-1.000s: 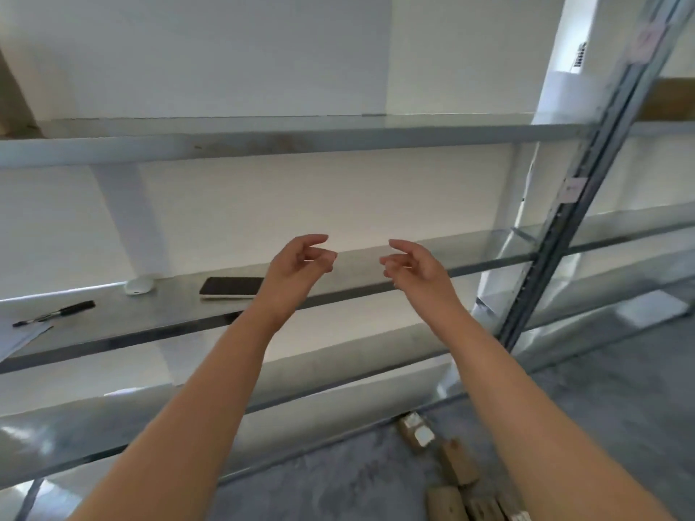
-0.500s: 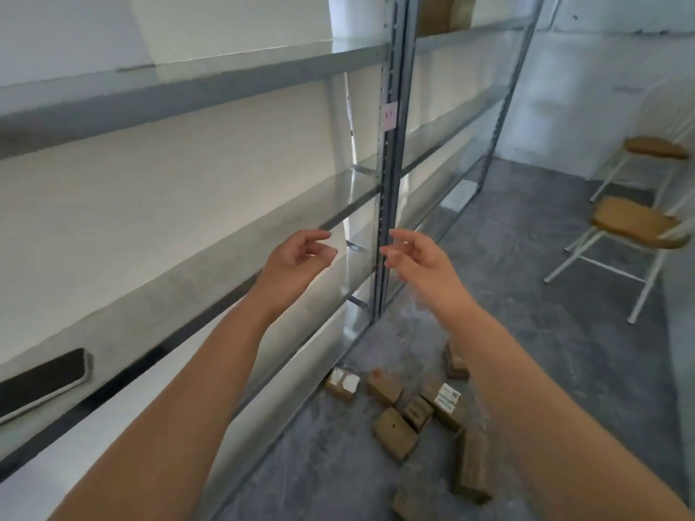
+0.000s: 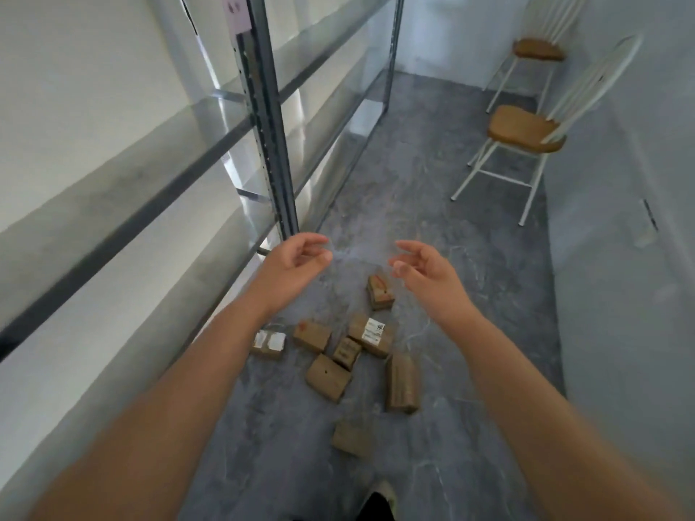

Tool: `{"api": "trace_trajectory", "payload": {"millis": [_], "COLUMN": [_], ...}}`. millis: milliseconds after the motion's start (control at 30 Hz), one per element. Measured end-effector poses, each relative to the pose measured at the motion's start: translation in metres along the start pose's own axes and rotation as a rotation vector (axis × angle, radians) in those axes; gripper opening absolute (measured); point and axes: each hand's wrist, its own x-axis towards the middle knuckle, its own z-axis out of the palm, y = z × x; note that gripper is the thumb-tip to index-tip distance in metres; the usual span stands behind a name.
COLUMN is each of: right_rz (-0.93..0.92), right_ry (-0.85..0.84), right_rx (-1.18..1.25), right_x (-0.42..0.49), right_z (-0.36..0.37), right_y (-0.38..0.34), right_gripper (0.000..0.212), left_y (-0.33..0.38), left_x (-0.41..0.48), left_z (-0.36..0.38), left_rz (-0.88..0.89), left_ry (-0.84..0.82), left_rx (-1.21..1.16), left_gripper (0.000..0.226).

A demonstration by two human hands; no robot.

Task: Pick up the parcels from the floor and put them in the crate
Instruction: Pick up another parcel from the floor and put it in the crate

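Several small brown parcels lie scattered on the grey floor ahead of me. One parcel with a white label (image 3: 372, 334) sits mid-cluster. Another parcel (image 3: 380, 292) lies farthest away, and a long one (image 3: 402, 381) lies on the right. The nearest parcel (image 3: 353, 438) is blurred. My left hand (image 3: 295, 259) and my right hand (image 3: 421, 267) are stretched out in the air above the parcels, fingers loosely curled, holding nothing. No crate is in view.
A metal shelving rack (image 3: 263, 118) runs along the left wall. Two white chairs with wooden seats, a nearer chair (image 3: 524, 129) and a farther chair (image 3: 537, 50), stand at the right wall. My shoe (image 3: 380, 498) shows at the bottom edge.
The view has swung right and downward, from the shelves to the floor. More parcels have come into sight. My hands have moved slightly apart and still hold nothing.
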Motion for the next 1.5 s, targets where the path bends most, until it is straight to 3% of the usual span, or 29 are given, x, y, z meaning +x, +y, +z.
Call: {"api": "trace_trajectory", "payload": {"millis": [267, 467, 733, 933, 1133, 1200, 1300, 1400, 1500], "right_rz": [0.139, 0.222, 0.367, 0.466, 0.654, 0.769, 0.782, 0.675, 0.559], "right_ry": [0.092, 0.18, 0.331, 0.322, 0.312, 0.262, 0.224, 0.286, 0.307], "right_rx": [0.066, 0.078, 0.084, 0.057, -0.135, -0.102, 0.021, 0.003, -0.062], "right_x": [0.042, 0.087, 0.111, 0.132, 0.125, 0.117, 0.107, 0.1, 0.09], "right_z": [-0.04, -0.059, -0.042, -0.003, 0.014, 0.024, 0.038, 0.042, 0.04], "right_y": [0.09, 0.192, 0.431, 0.593, 0.716, 0.738, 0.744, 0.717, 0.656], "right_gripper": [0.032, 0.032, 0.036, 0.039, 0.056, 0.061, 0.048, 0.048, 0.073], "left_y": [-0.039, -0.119, -0.32, -0.483, -0.6, -0.622, -0.627, -0.605, -0.543], "left_x": [0.065, 0.129, 0.168, 0.177, 0.176, 0.168, 0.153, 0.146, 0.147], "left_z": [0.102, 0.182, 0.308, 0.406, 0.454, 0.467, 0.482, 0.477, 0.446], "left_rz": [-0.071, -0.102, -0.146, -0.155, -0.278, -0.466, -0.684, -0.678, -0.653], "left_ry": [-0.166, -0.221, -0.316, -0.408, -0.509, -0.556, -0.551, -0.492, -0.404], "left_rx": [0.004, 0.01, 0.015, 0.091, 0.292, 0.22, -0.019, -0.076, -0.175], "left_gripper": [0.024, 0.024, 0.032, 0.039, 0.076, 0.08, 0.064, 0.072, 0.083]}}
